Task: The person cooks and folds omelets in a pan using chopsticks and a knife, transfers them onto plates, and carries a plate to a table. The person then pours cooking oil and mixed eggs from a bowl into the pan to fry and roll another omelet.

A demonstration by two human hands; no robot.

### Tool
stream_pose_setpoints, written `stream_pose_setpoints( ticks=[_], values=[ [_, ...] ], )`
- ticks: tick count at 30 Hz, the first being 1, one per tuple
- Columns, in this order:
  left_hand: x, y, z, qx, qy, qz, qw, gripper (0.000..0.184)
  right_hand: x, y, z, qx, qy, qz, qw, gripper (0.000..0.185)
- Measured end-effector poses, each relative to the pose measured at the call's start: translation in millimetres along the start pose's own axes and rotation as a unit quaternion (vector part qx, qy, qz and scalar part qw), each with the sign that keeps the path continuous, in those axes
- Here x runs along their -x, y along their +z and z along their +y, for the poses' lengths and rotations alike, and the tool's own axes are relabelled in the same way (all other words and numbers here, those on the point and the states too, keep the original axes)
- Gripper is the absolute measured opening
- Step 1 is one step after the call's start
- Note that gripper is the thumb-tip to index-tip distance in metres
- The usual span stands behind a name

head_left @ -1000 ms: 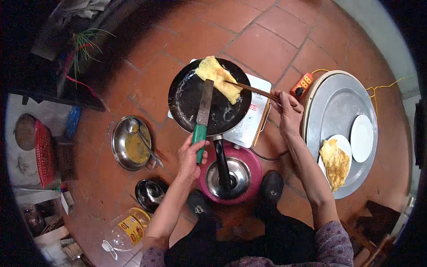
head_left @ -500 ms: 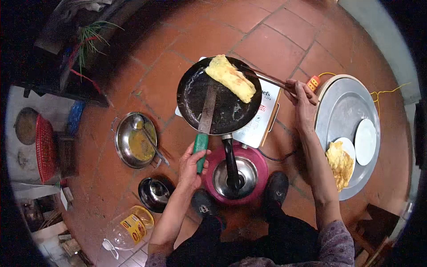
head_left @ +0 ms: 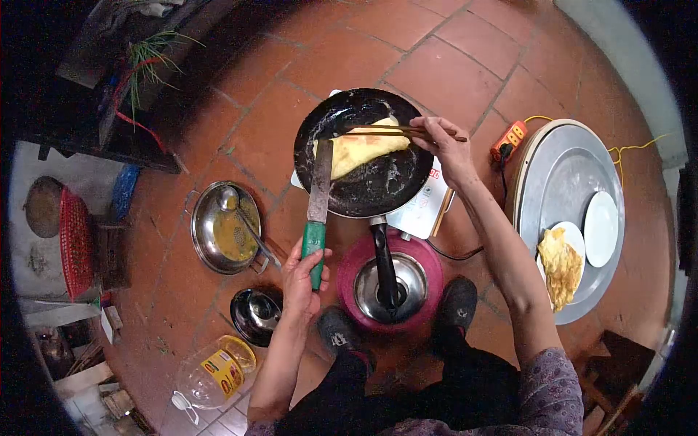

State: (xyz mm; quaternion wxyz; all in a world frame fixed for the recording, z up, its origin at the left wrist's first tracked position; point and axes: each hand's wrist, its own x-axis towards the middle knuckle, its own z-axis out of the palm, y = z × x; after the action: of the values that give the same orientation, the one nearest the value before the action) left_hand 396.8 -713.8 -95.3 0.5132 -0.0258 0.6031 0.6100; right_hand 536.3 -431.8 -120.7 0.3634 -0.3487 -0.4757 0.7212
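My left hand is closed around the green handle of a flat metal spatula. Its blade reaches into the black frying pan, against the left end of a folded yellow omelette. Wooden chopsticks are held in my right hand, over the pan's right rim, and lie across the omelette's upper part. The pan rests on a white stove, its black handle pointing toward me.
A pink-rimmed pot with a steel lid stands below the pan. Left are a steel pan of egg liquid, a dark bowl and an oil bottle. Right are a round tray, a browned omelette and a power strip.
The omelette has turned and shifted left and down in the pan. My right hand has moved left with the chopsticks, and the spatula blade has moved left to the omelette's end.
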Motion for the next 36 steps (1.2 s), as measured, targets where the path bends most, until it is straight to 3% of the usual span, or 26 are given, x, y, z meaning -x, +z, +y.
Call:
stream_pose_setpoints(
  ticks=[5,11,23,31,36],
  values=[
    [3.2,-4.8,-6.3,-0.024,0.011,0.001,1.000,0.039,49.9,-25.1,-5.3,-0.016,-0.062,0.037,0.997,0.024],
    [14.4,-2.9,-18.1,-0.018,-0.008,0.023,1.000,0.041,82.0,-61.2,32.1,-0.133,0.020,0.140,0.981,0.021],
    [17.3,-1.2,-28.3,-0.018,-0.003,0.030,0.999,0.041,76.7,-64.7,39.2,-0.158,0.016,0.145,0.977,0.021],
    [10.3,-9.9,-36.0,-0.002,-0.070,-0.014,0.997,0.046,79.6,-57.9,44.6,-0.124,0.030,0.156,0.980,0.021],
    [22.7,-1.6,-29.7,-0.030,-0.036,-0.003,0.999,0.044,85.7,-58.5,33.6,-0.161,0.010,0.147,0.976,0.023]
  ],
)
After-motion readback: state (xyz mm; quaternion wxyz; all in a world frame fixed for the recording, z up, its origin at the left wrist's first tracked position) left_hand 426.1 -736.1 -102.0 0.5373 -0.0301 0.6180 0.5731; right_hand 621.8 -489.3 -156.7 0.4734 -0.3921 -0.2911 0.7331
